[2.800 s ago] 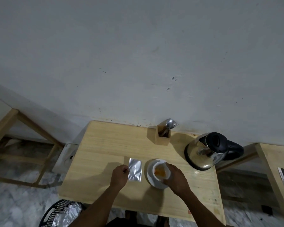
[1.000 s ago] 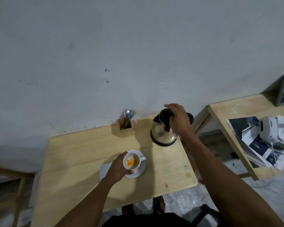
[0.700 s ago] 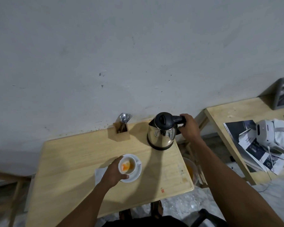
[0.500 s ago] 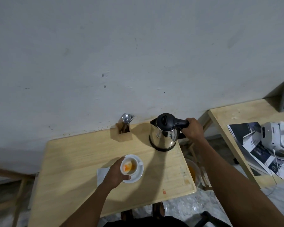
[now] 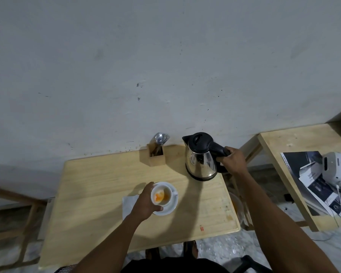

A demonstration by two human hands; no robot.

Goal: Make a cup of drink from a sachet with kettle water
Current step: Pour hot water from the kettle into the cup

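Note:
A white cup (image 5: 162, 196) with orange powder in its bottom stands on a white saucer (image 5: 171, 207) near the middle of the wooden table (image 5: 98, 186). My left hand (image 5: 145, 201) wraps around the cup's left side. A steel kettle (image 5: 200, 158) with a black lid stands at the table's back right. My right hand (image 5: 233, 161) is closed around its black handle. The silver sachet (image 5: 128, 204) lies flat just left of the saucer, partly under my left wrist.
A wooden holder (image 5: 156, 157) with a spoon and fork stands at the back edge against the wall. A second table (image 5: 295, 174) to the right carries papers and a white device (image 5: 336, 167). A bucket (image 5: 237, 208) sits below the table's right edge.
My right hand has gone from the cup to the kettle and closed on its handle, and the kettle turned. My left hand left the sachet and took hold of the cup.

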